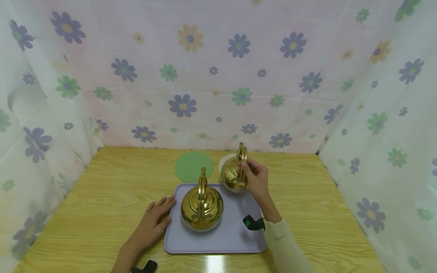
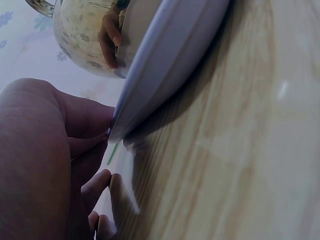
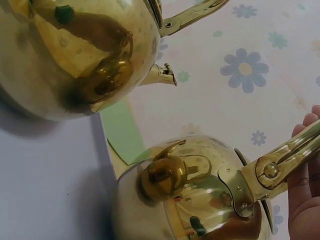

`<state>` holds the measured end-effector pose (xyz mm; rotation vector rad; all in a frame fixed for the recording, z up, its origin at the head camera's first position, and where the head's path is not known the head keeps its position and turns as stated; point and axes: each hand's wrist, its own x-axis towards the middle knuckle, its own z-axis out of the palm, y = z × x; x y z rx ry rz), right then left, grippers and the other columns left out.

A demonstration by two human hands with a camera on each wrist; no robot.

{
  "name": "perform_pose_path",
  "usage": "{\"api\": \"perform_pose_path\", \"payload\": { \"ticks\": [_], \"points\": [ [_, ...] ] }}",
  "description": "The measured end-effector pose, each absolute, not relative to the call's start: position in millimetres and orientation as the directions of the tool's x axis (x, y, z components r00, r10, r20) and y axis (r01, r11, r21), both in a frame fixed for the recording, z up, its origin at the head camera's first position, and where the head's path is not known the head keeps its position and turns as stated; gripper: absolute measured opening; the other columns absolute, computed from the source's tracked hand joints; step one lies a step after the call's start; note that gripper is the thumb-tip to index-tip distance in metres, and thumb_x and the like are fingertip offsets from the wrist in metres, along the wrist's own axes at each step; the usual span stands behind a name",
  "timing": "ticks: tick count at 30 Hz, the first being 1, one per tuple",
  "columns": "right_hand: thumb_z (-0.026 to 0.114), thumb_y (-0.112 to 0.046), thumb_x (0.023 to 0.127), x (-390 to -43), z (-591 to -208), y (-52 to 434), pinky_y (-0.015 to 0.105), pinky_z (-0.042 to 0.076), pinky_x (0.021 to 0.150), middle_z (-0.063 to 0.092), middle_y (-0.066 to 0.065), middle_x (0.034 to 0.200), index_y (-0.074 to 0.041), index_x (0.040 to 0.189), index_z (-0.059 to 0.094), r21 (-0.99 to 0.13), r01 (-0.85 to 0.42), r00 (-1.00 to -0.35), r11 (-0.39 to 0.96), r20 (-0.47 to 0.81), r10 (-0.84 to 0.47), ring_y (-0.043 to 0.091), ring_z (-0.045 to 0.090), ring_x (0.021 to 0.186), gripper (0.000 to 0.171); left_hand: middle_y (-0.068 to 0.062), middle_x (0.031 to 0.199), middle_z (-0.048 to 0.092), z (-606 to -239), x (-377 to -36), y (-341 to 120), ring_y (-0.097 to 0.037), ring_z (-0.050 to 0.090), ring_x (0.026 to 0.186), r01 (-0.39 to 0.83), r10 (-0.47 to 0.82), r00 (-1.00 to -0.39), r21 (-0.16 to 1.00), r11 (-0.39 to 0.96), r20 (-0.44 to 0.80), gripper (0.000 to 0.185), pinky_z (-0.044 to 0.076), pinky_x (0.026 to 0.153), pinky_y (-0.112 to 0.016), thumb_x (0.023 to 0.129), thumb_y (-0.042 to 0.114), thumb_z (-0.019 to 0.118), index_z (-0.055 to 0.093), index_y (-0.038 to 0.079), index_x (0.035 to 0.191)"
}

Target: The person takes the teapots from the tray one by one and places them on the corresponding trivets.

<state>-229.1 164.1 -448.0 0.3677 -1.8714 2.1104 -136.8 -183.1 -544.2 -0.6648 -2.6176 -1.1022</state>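
Two shiny gold kettles are in the head view. The larger kettle [image 1: 202, 208] stands upright on the left half of a lilac tray [image 1: 235, 242]. My right hand [image 1: 257, 178] grips the handle of the smaller kettle [image 1: 232, 176] at the tray's back right corner. That kettle covers part of a pale round mat [image 1: 223, 161]; whether its base touches anything is hidden. In the right wrist view, fingers [image 3: 302, 195] wrap the smaller kettle's handle [image 3: 280, 170]. My left hand [image 1: 151, 222] rests at the tray's left edge, fingers extended, touching the rim [image 2: 135, 100].
A green round mat [image 1: 192, 167] lies behind the tray, left of the pale one. The wood-grain table [image 1: 112, 197] is enclosed by flowered curtains [image 1: 218, 83] at the back and both sides. Dark wrist cameras [image 1: 252, 223] are strapped to both wrists.
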Motion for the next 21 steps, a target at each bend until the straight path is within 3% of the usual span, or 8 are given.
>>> {"api": "perform_pose_path", "payload": {
  "ticks": [7,15,21],
  "points": [
    [0.060,-0.002,0.101,-234,-446,162,0.022,0.059,0.075,0.069,0.031,0.098,0.018,0.124,0.063,-0.918,-0.383,-0.924,-0.102,0.380,0.052,0.012,0.068,0.080,0.031,-0.015,0.151,0.053,-548,-137,-184,-0.051,0.042,0.139,0.481,0.314,-0.876,0.616,0.624,0.366,0.050,0.019,0.109,-0.075,0.096,0.012,0.065,0.055,0.001,0.145],
    [0.059,-0.003,0.101,-240,-445,162,0.022,0.058,0.073,0.072,0.026,0.097,0.018,0.122,0.064,-0.917,-0.386,-0.922,-0.099,0.382,0.053,0.013,0.068,0.079,0.030,-0.016,0.152,0.052,-546,-137,-183,-0.051,0.041,0.139,0.487,0.319,-0.873,0.630,0.606,0.368,0.050,0.018,0.109,-0.075,0.097,0.011,0.063,0.054,0.000,0.145],
    [0.059,-0.003,0.102,-242,-445,161,0.022,0.058,0.073,0.074,0.013,0.094,0.018,0.122,0.064,-0.922,-0.374,-0.928,-0.101,0.371,0.048,0.012,0.068,0.078,0.030,-0.016,0.151,0.052,-546,-136,-184,-0.051,0.042,0.139,0.485,0.323,-0.874,0.625,0.611,0.363,0.050,0.018,0.109,-0.075,0.097,0.010,0.064,0.054,0.000,0.145]
  ]
}}
